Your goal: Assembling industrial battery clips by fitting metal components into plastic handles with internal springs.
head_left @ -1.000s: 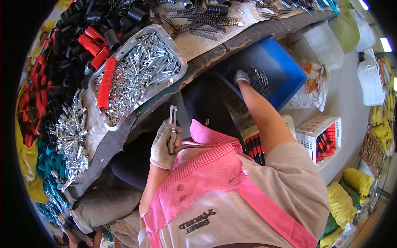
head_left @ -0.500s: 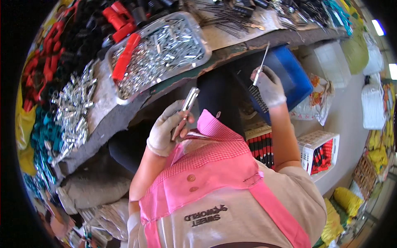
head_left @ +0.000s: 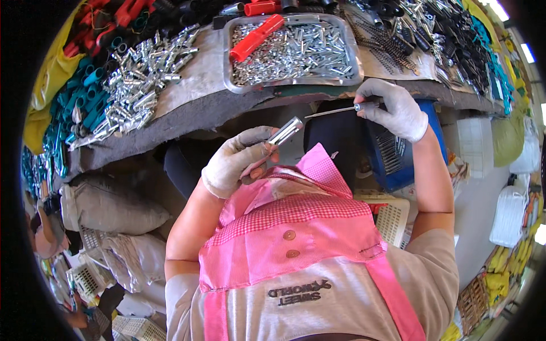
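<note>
Tube (head_left: 286, 131), likely stiff, slick, best held low: fingers of left hand (head_left: 228, 163) clamp it, of right hand (head_left: 399, 112) pinch rod (head_left: 330, 112).

The lower end of the metal tube (head_left: 286, 131) is hidden in the left hand (head_left: 239, 162), and the back end of the thin rod (head_left: 331, 112) disappears under the fingers of the right hand (head_left: 393, 111). The right forearm (head_left: 433, 182) covers part of the blue bin (head_left: 392, 181). In the tray (head_left: 290, 88), the finest metal bits (head_left: 253, 71) are too small to tell apart. The upper edge cuts off the red pieces (head_left: 128, 12). At lower left, a blurred shape (head_left: 45, 234) is probably another person.
</note>
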